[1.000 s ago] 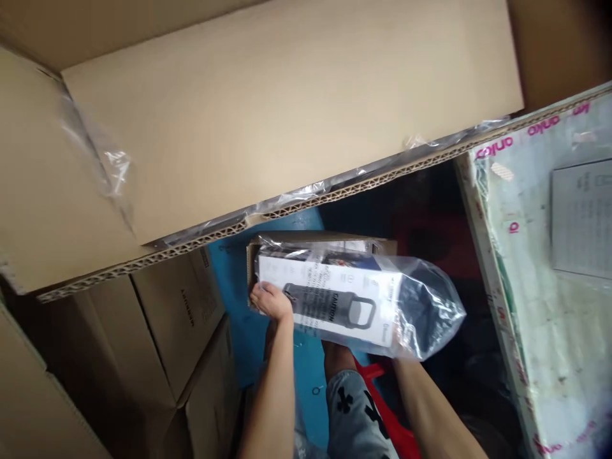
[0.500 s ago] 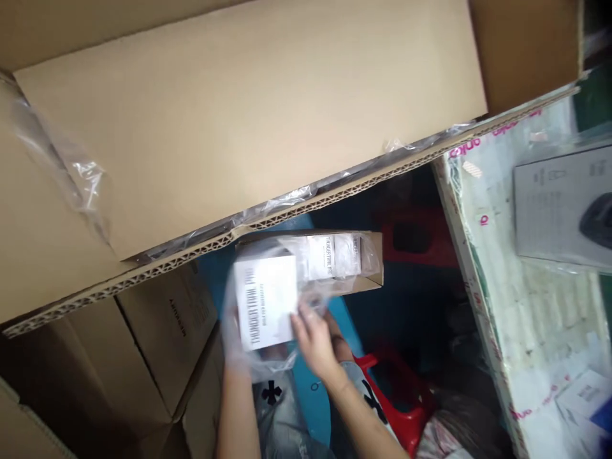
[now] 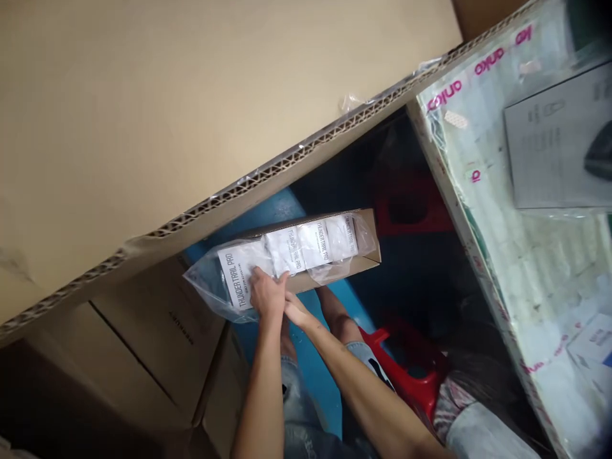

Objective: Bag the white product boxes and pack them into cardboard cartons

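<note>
A narrow open cardboard carton (image 3: 329, 274) holds a row of several small white boxes (image 3: 313, 244) printed "THUNDER TRAIL PRO". Clear plastic film (image 3: 208, 287) lies over them and sticks out past the left end. At that end, my left hand (image 3: 268, 293) grips the leftmost white box (image 3: 234, 277), its fingers bent on the printed face and the thumb out to the right. Close beside it, my right hand (image 3: 295, 310) is against the carton's near side. Its fingertips are hidden, so I cannot tell its grip.
A large corrugated carton (image 3: 191, 95) spans the top, its cut edge running diagonally. Brown cartons (image 3: 157, 331) stand at lower left. At right, a worn surface with "anko" tape (image 3: 530, 268) bears a printed box (image 3: 561, 146). A red plastic stool (image 3: 411, 363) stands below.
The leftmost white box, raised above the row before, now sits lower and in line with the others. My left hand has come onto its face; my right hand has shifted to the carton's side.
</note>
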Motion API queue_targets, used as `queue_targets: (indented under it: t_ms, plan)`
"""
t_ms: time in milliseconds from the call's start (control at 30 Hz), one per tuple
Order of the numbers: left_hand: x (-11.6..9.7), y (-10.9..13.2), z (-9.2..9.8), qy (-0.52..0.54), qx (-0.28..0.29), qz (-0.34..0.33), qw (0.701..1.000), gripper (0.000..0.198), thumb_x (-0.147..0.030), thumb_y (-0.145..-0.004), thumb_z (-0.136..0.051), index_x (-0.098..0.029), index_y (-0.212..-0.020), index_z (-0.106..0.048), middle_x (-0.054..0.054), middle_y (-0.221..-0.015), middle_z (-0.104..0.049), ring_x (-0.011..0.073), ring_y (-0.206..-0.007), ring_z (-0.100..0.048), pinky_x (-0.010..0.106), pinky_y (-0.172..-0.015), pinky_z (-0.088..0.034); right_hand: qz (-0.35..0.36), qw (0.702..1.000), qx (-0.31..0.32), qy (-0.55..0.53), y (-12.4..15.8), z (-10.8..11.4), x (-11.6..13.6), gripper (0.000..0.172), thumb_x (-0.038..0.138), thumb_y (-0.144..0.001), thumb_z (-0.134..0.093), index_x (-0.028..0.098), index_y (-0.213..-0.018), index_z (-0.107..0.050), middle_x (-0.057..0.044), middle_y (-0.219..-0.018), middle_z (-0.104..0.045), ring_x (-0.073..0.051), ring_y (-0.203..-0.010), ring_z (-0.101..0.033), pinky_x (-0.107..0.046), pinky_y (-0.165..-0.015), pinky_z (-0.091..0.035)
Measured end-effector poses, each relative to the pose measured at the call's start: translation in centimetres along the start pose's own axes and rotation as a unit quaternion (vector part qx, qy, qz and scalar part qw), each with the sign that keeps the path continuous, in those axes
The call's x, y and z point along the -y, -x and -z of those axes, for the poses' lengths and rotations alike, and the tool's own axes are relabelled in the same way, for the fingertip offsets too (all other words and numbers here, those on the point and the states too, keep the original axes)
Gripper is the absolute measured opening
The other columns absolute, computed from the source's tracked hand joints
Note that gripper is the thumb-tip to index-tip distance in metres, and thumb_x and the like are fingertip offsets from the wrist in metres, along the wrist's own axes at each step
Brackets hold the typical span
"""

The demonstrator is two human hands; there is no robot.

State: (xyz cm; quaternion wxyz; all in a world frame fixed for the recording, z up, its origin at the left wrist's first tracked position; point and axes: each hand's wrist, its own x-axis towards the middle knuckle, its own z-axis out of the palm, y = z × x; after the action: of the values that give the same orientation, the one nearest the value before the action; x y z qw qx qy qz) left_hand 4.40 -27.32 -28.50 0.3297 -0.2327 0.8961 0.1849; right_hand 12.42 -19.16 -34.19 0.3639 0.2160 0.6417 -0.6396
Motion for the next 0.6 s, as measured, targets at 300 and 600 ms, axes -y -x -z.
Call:
queue_targets:
  t_ms: [300,600]
  plan:
    - [2.7,-3.1,-1.0,-0.006,0.058,-0.09,0.994,0.035,-0.016,-0.089,-0.056,-0.022,-0.06,-0.037,0.001,-0.06,-0.051,0.0184,-0.068,-0.052,0.03,-0.069,-0.032,-0.064,0.953,-0.032,0.295,-7.4,5.4,-1.0,0.04,0.011,-0.091,-0.051,0.01,-0.131,-0.059,-0.016,-0.135,-0.061,-0.026,-0.123,-0.06,-0.043,-0.106,-0.048]
    - [2.7,-3.2,-1.6,0.024,0.029,-0.06,0.998,0.031,-0.016,-0.088,-0.059,-0.022,-0.062,-0.042,0.002,-0.065,-0.058,0.0194,-0.07,-0.055,0.03,-0.069,-0.034,0.002,0.856,0.063,0.512,-7.6,3.9,0.1,0.024,0.027,-0.103,-0.052,0.012,-0.1,-0.07,-0.012,-0.107,-0.07,-0.025,-0.11,-0.063,-0.04,-0.096,-0.05]
